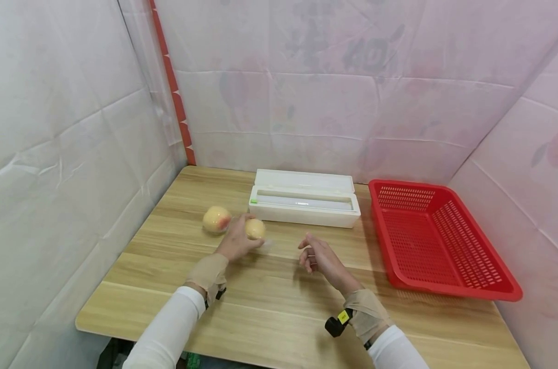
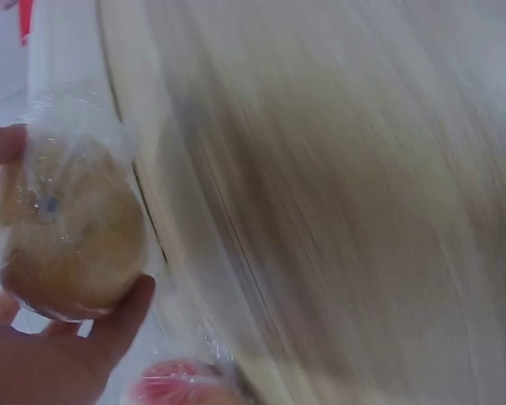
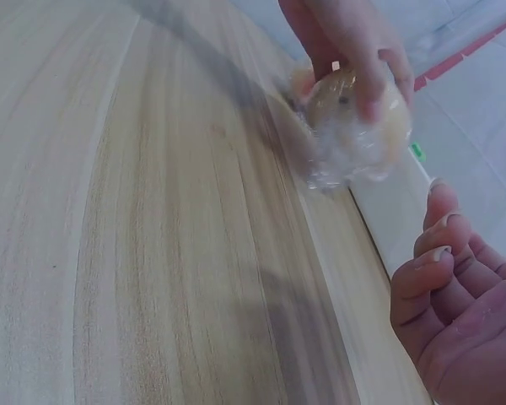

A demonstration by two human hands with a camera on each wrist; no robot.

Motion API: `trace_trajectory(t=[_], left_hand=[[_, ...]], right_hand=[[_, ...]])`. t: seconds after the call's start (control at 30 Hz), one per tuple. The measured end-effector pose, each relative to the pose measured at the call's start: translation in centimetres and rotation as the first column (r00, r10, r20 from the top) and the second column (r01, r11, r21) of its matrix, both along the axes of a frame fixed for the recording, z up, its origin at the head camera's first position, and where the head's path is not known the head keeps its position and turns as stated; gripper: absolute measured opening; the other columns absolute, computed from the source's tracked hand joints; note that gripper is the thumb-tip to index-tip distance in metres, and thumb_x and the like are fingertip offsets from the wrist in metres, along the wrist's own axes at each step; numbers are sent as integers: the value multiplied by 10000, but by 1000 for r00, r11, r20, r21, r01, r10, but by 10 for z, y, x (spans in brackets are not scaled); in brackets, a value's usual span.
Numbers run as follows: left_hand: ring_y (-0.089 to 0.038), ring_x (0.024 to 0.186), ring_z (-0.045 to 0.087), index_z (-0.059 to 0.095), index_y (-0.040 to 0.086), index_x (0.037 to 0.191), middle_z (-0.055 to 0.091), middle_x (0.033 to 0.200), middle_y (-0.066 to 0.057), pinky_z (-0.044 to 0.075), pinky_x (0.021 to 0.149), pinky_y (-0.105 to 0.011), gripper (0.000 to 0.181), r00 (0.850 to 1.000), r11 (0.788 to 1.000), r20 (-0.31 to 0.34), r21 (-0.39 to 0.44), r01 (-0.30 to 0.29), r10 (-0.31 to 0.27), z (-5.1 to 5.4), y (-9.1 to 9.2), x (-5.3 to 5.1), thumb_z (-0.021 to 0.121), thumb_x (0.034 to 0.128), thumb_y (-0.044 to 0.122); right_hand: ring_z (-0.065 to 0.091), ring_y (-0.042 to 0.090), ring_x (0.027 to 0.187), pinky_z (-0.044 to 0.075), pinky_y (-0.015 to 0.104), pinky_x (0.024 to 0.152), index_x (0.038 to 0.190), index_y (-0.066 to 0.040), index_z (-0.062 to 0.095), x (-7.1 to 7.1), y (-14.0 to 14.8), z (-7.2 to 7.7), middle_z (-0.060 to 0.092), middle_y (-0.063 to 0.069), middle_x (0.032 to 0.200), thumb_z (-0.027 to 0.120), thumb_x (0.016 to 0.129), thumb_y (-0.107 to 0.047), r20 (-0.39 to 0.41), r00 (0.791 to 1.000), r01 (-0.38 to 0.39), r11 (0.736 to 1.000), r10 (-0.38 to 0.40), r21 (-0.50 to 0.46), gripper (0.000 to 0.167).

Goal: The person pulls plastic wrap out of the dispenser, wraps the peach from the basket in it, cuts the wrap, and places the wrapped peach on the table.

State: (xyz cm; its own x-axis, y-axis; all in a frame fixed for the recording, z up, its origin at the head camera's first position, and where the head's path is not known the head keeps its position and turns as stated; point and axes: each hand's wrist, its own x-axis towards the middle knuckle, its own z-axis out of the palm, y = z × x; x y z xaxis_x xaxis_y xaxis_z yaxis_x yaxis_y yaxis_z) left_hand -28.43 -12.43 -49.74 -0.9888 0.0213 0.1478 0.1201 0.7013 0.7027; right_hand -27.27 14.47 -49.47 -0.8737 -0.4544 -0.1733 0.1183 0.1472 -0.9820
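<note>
My left hand [image 1: 236, 241] grips a yellowish peach [image 1: 254, 229] between thumb and fingers, just above the table. In the left wrist view, clear plastic film [image 2: 76, 114] is wrapped around this peach, with loose film bunched at one end. A second peach [image 1: 217, 219], yellow with a red blush, sits on the table to the left of that hand; film covers it too. My right hand [image 1: 322, 259] hovers over the table to the right, holding nothing, its fingers loosely curled. Behind both hands stands a white cling film box [image 1: 305, 215], its lid [image 1: 304, 180] raised.
A red perforated plastic basket [image 1: 426, 241] occupies the right side of the wooden table [image 1: 260, 302]. White sheeting [image 1: 306, 102] hangs behind the table and on both sides. A red strip [image 1: 173, 87] runs down the back left corner.
</note>
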Motion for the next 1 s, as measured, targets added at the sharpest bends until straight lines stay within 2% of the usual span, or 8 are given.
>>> trace_trajectory(t=[0.13,0.23,0.37,0.53,0.83,1.0], left_hand=[[-377,1194,473,478,51,1364,533,1269,-218,467,964,-503,749,1000,989,4,-149,3,-3,-3,0,1,836,757,306],[-426,1256,431,443,34,1403,501,1312,-257,469,982,-532,788,1000,978,20,-207,-2,6,-5,0,1,816,779,339],[-447,1296,403,405,54,1454,470,1349,-281,477,984,-549,841,999,980,33,-201,-9,16,-5,0,1,818,776,331],[-441,1332,387,408,85,1472,445,1404,-238,436,1054,-562,850,999,981,30,-192,22,-17,-7,-1,5,842,765,272],[-427,1353,382,402,77,1472,450,1417,-223,351,1137,-565,883,998,977,-25,-206,58,-65,-11,-2,6,866,754,300],[-454,1411,316,395,76,1479,454,1420,-225,286,1171,-593,886,995,976,-51,-201,80,-91,-10,-5,7,837,774,381]], right_hand=[[484,139,552,443,273,539,1210,73,447,0,2,0,587,49,740,273,1047,-556,-5,1000,-15,1000,15,-4,672],[483,140,550,437,270,537,1210,80,440,0,2,0,588,45,735,263,1062,-522,-6,1000,-18,1000,18,-2,645],[483,144,549,427,271,536,1207,87,433,0,4,0,588,45,733,243,1080,-472,-6,1000,-17,1000,17,10,604],[489,144,552,422,268,531,1210,76,439,0,7,-1,593,44,742,253,1075,-486,0,1000,-7,1000,7,30,608],[488,143,554,417,257,525,1201,69,451,1,11,-2,590,45,736,285,1071,-486,-1,1000,5,999,-5,34,593],[528,166,592,470,289,544,1201,82,472,1,15,4,613,112,788,317,1080,-425,-29,998,66,995,-64,70,544]])
